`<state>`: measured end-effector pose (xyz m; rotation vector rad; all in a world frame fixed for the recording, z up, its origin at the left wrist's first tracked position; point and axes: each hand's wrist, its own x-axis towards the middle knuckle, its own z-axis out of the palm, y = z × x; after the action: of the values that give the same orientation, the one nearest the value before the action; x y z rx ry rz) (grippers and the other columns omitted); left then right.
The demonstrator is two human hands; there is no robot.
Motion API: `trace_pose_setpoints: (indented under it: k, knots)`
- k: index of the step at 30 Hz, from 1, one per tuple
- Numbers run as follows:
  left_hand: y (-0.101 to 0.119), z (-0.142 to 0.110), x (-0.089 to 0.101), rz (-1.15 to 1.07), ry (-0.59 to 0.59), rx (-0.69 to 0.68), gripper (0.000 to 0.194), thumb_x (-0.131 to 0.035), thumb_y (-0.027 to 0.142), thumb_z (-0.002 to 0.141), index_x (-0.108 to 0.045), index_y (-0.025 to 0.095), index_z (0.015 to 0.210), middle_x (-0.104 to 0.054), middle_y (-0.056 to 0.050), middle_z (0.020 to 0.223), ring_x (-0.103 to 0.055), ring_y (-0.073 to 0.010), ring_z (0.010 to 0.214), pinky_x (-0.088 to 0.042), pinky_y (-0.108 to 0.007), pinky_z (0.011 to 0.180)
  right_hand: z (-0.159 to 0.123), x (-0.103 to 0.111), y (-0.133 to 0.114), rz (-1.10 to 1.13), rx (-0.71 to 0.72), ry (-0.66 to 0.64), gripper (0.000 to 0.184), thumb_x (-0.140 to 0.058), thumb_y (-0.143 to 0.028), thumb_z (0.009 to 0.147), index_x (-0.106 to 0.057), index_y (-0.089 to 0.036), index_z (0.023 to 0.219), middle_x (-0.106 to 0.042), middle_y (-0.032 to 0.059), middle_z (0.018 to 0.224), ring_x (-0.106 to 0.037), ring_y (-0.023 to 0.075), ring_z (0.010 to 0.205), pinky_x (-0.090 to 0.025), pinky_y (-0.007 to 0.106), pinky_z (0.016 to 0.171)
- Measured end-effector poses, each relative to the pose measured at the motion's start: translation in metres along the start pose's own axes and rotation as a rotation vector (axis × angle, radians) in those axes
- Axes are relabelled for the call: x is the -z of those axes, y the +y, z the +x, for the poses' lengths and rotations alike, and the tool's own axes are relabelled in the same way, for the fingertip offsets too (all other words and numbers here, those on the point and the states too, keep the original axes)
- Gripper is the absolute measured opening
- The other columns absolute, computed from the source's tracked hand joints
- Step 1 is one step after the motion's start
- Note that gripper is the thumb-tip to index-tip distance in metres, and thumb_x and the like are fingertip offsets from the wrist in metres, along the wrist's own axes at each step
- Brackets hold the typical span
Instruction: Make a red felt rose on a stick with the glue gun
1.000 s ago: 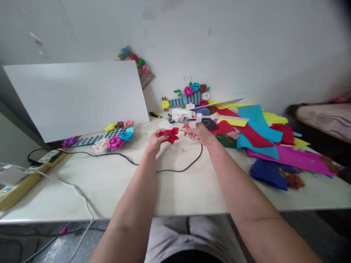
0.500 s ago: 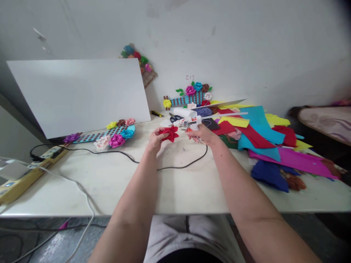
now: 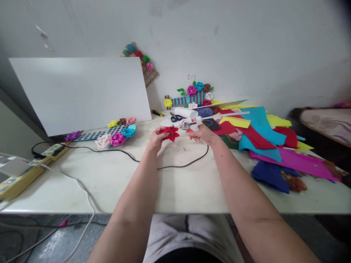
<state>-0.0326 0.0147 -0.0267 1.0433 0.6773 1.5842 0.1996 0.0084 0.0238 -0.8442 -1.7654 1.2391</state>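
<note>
Currently | my left hand (image 3: 157, 139) pinches red paper flower (image 3: 172, 134) | my right hand (image 3: 205, 135) clamps glue gun (image 3: 195, 123) | snagged black cord (image 3: 181, 166) could jerk gun into flower

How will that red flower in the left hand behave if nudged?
The red flower is probably light: its petals look thin. They'd likely bend rather than resist, since they stick out unsupported beyond the left hand.
</note>
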Motion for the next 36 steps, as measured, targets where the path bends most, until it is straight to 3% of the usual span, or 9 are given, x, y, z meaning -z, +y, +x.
trace_pose_setpoints:
  k: [36]
  knots:
    - [0.0039,-0.0027,-0.0030,-0.007,-0.027,-0.038,0.042,-0.085,0.018,0.047,-0.068,0.016,0.085,-0.073,-0.004,0.084,-0.069,-0.0198,0.077,-0.054,-0.032,0.073,0.0037,0.0035,0.0083,-0.097,0.003,0.012,0.033,-0.078,-0.040,0.064,-0.062,-0.012,0.071,-0.060,-0.0005,0.055,-0.040,0.0045,0.038,-0.029,0.021,0.035]
